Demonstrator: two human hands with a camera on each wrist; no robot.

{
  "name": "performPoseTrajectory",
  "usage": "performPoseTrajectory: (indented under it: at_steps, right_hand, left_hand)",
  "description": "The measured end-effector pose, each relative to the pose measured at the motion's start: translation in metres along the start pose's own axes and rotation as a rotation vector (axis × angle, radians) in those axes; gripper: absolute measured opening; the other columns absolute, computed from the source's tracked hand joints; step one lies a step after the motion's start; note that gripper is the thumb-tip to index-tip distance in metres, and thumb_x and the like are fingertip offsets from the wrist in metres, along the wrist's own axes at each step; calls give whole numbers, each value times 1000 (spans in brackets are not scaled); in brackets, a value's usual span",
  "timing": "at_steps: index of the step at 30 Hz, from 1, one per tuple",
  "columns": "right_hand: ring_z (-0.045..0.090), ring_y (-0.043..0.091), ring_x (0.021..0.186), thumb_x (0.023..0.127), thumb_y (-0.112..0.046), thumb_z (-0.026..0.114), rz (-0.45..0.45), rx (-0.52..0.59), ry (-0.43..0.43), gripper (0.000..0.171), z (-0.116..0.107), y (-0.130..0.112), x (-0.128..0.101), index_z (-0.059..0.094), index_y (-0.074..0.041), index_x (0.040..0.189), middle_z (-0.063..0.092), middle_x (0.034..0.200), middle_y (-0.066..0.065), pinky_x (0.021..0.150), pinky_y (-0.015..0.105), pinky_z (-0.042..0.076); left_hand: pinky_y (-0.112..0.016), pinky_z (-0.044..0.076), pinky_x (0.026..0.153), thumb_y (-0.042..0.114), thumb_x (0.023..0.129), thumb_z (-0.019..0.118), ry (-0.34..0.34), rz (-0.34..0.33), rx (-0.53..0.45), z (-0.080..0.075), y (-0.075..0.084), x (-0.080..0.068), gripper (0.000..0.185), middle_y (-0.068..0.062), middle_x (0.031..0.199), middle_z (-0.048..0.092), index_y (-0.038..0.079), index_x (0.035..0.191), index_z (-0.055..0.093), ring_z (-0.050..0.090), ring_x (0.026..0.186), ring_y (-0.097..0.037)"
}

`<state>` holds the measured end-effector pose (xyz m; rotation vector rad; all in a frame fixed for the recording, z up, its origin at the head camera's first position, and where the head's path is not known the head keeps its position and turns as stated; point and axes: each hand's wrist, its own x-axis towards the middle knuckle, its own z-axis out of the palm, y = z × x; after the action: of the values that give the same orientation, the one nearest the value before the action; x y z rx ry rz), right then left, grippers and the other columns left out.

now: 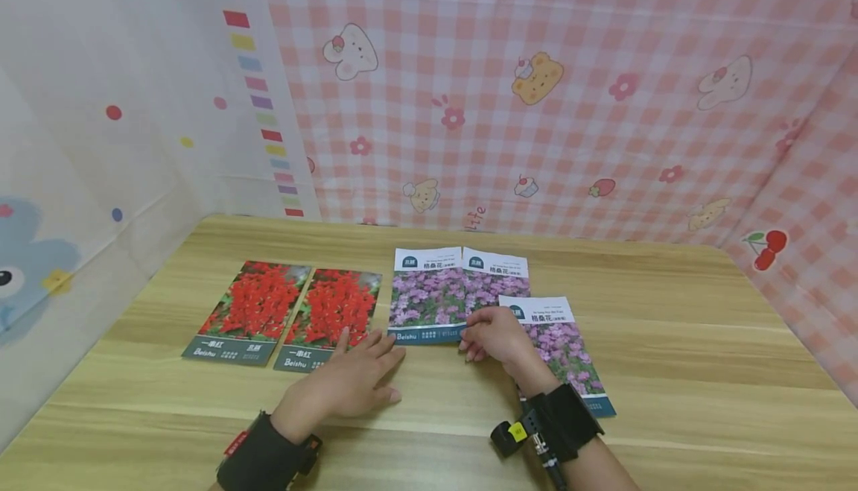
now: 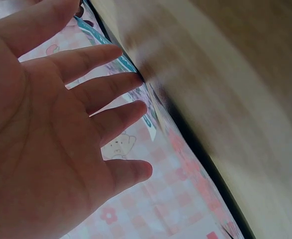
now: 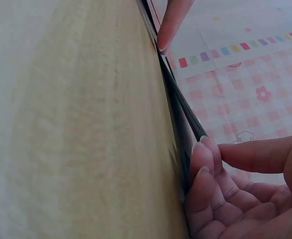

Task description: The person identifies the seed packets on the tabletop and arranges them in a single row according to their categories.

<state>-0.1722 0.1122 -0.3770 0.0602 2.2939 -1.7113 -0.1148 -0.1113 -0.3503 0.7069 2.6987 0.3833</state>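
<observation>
Soft, even light is filling the head view, casting faint shadows. Both wrist views are blurring the tabletop (image 2: 245, 99) close up.

Hidden under the right hand (image 1: 494, 334): the near end of the middle purple seed packet (image 1: 497, 282), also overlapped by its neighbours, and part of the left edge of the nearest purple packet (image 1: 563, 346), whose near corner sits behind the black wrist strap (image 1: 566, 413). Covered by the left hand (image 1: 348, 379): part of the label strip on the second red packet (image 1: 331, 312); small print on every packet too tiny to read. Smeared to a blur in the left wrist view: the desk (image 2: 245, 99); cut off by frame edges: both forearms in the head view, the palm in both wrist views.
</observation>
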Motion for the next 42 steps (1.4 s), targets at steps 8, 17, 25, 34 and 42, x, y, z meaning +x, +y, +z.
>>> performPoseTrajectory:
  at_steps: [8, 17, 25, 34, 42]
  right_hand:
    - [56, 18, 47, 86, 6, 52, -1, 3, 2, 8, 1, 1, 1, 56, 6, 93, 60, 64, 14, 47, 30, 49]
    - [57, 18, 48, 86, 7, 50, 2, 20, 1, 7, 0, 0, 0, 53, 7, 92, 60, 63, 13, 48, 28, 49]
    - [57, 17, 50, 86, 7, 51, -6, 60, 30, 8, -1, -4, -1, 53, 6, 93, 60, 64, 11, 51, 27, 47]
    - [58, 16, 53, 86, 9, 49, -90, 165, -50, 5, -8, -24, -13, 50, 6, 90, 60, 65, 9, 53, 27, 49]
    - [61, 19, 62, 86, 9, 49, -180, 205, -243, 9, -10, -38, -25, 47, 10, 95, 61, 72, 15, 62, 32, 53]
  left_hand:
    - [-60, 1, 104, 35, 88, 59, 13, 4, -5, 0, 0, 0, 60, -15, 145, 28, 6, 137, 41, 17, 135, -33]
    - [-59, 8, 105, 32, 89, 57, 188, -18, 15, -3, -3, 2, 57, -17, 144, 30, 4, 136, 41, 22, 133, -35]
    - [-53, 22, 104, 26, 91, 57, 378, -67, -110, -11, -9, 5, 51, -22, 134, 42, -5, 130, 45, 34, 127, -37]
    - [-53, 37, 94, 21, 93, 53, 517, -159, -331, -23, -18, 5, 44, -23, 127, 49, -3, 130, 47, 44, 118, -39]
    - [-37, 51, 71, 18, 93, 53, 576, -184, -592, -27, -25, 4, 48, -18, 116, 58, -2, 135, 38, 59, 97, -29]
